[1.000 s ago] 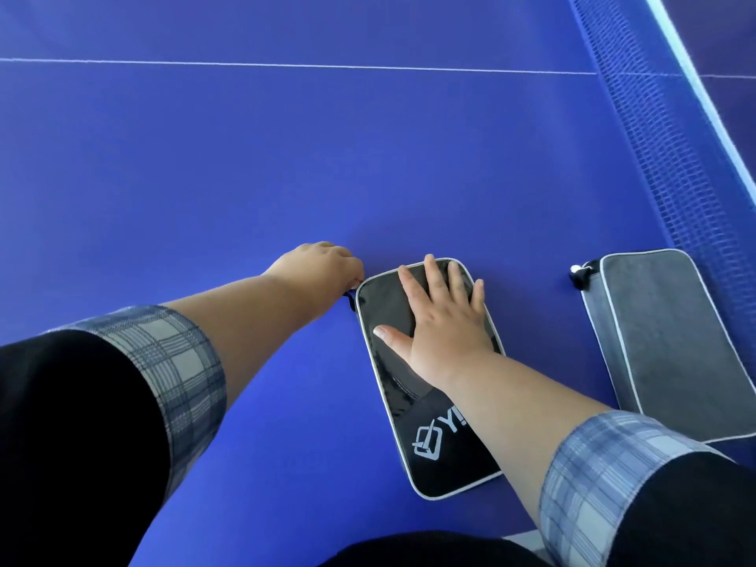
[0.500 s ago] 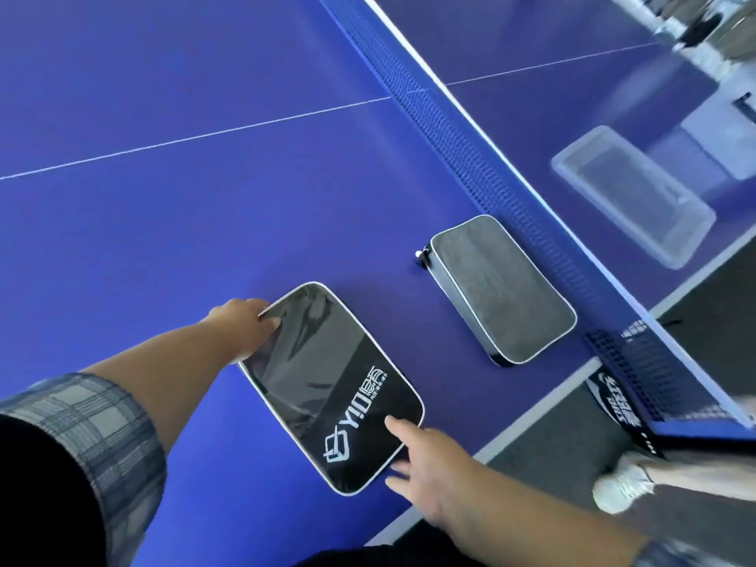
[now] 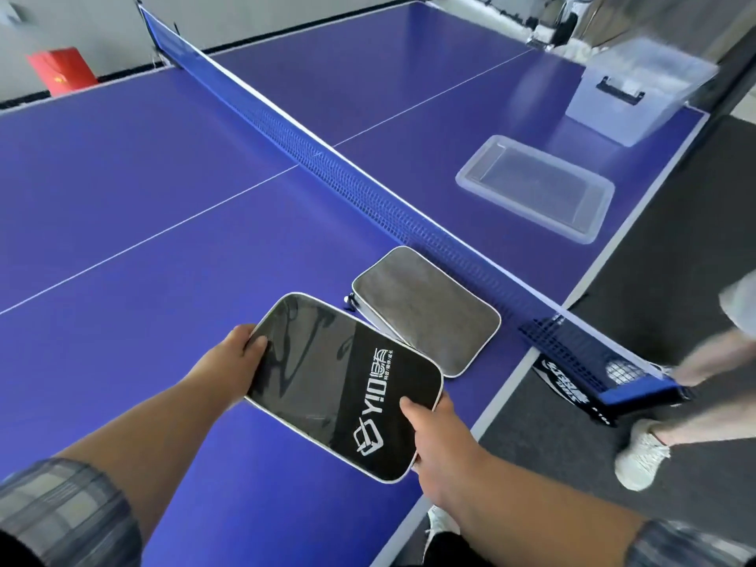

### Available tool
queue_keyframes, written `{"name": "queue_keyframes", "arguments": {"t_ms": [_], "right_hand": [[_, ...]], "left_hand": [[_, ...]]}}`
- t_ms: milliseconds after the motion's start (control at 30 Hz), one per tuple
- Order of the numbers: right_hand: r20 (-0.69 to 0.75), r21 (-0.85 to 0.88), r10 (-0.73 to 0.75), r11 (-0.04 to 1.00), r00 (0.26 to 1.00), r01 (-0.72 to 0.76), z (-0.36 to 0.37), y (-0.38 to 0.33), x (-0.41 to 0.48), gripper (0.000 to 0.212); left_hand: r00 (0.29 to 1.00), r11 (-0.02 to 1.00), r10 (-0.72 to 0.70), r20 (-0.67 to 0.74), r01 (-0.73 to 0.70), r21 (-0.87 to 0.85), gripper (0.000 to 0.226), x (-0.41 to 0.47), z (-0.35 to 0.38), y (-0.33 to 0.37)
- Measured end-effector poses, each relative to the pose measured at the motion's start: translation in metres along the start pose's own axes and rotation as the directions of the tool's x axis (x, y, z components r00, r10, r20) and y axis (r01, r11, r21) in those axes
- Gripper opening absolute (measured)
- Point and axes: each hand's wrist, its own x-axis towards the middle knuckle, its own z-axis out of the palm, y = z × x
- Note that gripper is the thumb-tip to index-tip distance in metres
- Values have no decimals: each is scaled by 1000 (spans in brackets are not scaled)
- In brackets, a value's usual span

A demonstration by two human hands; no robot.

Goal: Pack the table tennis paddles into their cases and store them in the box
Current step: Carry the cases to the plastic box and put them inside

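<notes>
A black paddle case (image 3: pixel 339 382) with a white logo and white piping is held off the blue table (image 3: pixel 122 198). My left hand (image 3: pixel 235 362) grips its far left corner, thumb on top. My right hand (image 3: pixel 433 439) grips its near right corner, thumb on the top face. A grey paddle case (image 3: pixel 429 308) lies flat on the table just beyond, beside the net. Past the net stand a clear plastic box (image 3: pixel 638 88) with a black latch and its clear lid (image 3: pixel 536 186), lying flat. No bare paddle is in view.
The blue net (image 3: pixel 327 165) runs across the table between the cases and the box. Another person's legs and white shoe (image 3: pixel 642 456) stand on the dark floor by the net post at right. A red box (image 3: pixel 61 69) sits by the far wall.
Both hands have taken hold of the black case and lifted it off the table. My view has swung up and right, bringing the box, lid and far half of the table into sight.
</notes>
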Motion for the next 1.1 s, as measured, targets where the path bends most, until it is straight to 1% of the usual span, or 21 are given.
{"name": "queue_keyframes", "arguments": {"t_ms": [67,133,200,267,367,467,533,600,633,700,733,767,800,833,900,933,1000,1067,1100], "right_hand": [[-34,91,4,996,999,0,-13,-20,11,33],[-115,152,-7,988,993,24,-26,-42,29,33],[-214,99,0,995,977,22,-38,-63,50,35],[-288,34,19,999,957,-9,-49,-79,74,42],[-338,20,24,1000,941,-18,-58,-92,111,48],[-396,17,52,999,917,-50,-62,-102,143,43],[-399,48,89,996,912,-76,-61,-108,161,40],[-409,64,108,994,906,-89,-59,-108,173,46],[-411,83,111,993,905,-84,-58,-106,178,52],[-394,125,121,989,911,-77,-57,-99,181,67],[-385,143,133,986,913,-83,-57,-95,180,75],[-367,162,150,982,918,-96,-60,-91,178,80],[-339,192,168,976,926,-106,-62,-88,177,82],[-303,242,187,964,934,-115,-65,-85,177,81],[-232,351,237,925,943,-146,-69,-85,180,79],[-206,365,258,915,944,-170,-70,-87,182,80],[-155,323,269,923,951,-208,-73,-89,185,83],[-90,303,271,924,958,-233,-78,-89,184,83],[-65,310,267,921,961,-235,-80,-90,182,79]], "left_hand": [[999,999,34,24,-34,26,26,10,3,38],[994,992,102,36,-105,77,33,26,11,76],[988,983,147,36,-150,102,38,45,22,113],[986,979,160,47,-165,121,40,67,35,145],[986,975,150,78,-160,152,39,97,58,179],[987,976,140,83,-151,159,38,124,80,198],[993,982,95,73,-105,157,41,138,92,202],[998,982,20,60,-31,185,38,146,102,202],[999,974,-12,40,3,227,35,148,106,200],[999,934,-35,-19,39,355,35,153,112,195],[999,918,-39,-29,47,393,35,157,113,195],[999,921,-47,-21,51,387,35,163,112,196],[998,935,-69,7,62,350,36,168,111,197],[994,950,-100,44,82,303,42,174,109,198],[979,968,-174,107,149,204,65,181,105,203],[969,968,-210,128,189,164,73,182,104,206],[949,963,-262,174,245,110,78,180,103,210],[930,957,-290,227,279,83,76,171,102,211],[917,952,-305,258,297,71,73,165,101,209]]}}
